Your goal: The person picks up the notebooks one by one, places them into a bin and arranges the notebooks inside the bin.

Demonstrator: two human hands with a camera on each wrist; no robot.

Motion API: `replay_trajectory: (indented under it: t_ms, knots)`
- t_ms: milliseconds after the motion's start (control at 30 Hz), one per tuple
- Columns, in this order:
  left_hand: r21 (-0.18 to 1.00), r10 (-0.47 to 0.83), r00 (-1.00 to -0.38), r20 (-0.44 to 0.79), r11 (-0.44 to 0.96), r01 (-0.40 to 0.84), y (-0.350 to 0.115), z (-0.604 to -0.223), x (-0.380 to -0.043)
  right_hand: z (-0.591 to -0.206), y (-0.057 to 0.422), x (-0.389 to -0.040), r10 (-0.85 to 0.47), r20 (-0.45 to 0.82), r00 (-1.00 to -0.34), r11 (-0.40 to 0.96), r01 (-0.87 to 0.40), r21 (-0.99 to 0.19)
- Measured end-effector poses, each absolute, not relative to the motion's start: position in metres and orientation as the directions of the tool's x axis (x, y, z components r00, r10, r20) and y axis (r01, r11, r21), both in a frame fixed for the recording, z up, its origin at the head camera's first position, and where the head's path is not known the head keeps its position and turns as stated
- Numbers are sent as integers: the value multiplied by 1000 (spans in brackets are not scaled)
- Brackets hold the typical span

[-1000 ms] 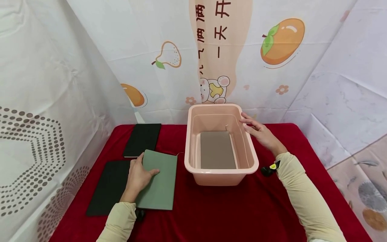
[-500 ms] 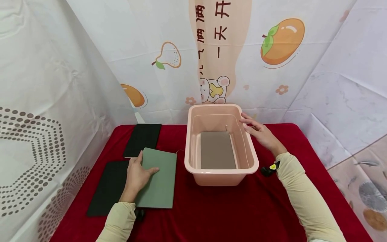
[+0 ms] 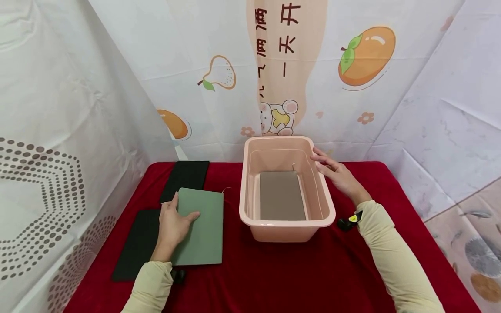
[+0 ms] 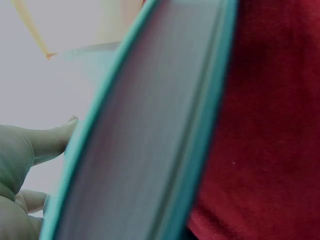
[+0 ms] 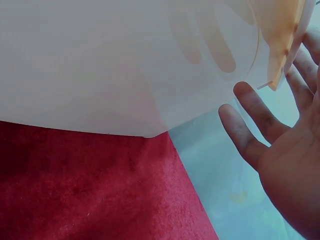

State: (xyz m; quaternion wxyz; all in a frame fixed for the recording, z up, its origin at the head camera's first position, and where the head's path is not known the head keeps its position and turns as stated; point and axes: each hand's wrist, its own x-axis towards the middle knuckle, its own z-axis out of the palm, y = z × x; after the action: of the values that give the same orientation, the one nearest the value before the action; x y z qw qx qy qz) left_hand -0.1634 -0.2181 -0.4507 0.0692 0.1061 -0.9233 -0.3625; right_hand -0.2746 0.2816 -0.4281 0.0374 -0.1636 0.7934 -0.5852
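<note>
My left hand (image 3: 171, 226) grips a green hardcover notebook (image 3: 203, 230) by its left side, thumb laid over the cover and the other fingers at the far left edge. The left wrist view shows the page edges of the notebook (image 4: 145, 115) close up, tilted, with red cloth beyond. At the centre back stands a pink plastic basin (image 3: 283, 224), a grey-brown notebook (image 3: 282, 195) lying flat on its bottom. My right hand (image 3: 338, 174) rests at the basin's right rim with fingers extended; in the right wrist view the fingers (image 5: 257, 115) spread beside the basin's outer wall.
Two black notebooks lie at the left on the red tablecloth (image 3: 297, 278): one at the back (image 3: 192, 176), another nearer the front (image 3: 137, 248), partly hidden by my left hand. A printed white curtain (image 3: 219, 117) hangs behind the table.
My left hand and the green notebook have shifted slightly left and away from me, the notebook turning a little. My right hand and the basin have stayed in place.
</note>
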Motion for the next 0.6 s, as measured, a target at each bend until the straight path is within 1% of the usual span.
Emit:
replay_trajectory:
  t_ms: [467, 600]
  knots:
    - [705, -264, -958, 116, 701, -108, -219, -439, -167, -428, 282, -273, -300, 124, -946, 295, -216, -931]
    - [713, -275, -952, 133, 694, -101, -220, -433, -170, -427, 281, -274, -301, 132, -944, 285, -222, -933]
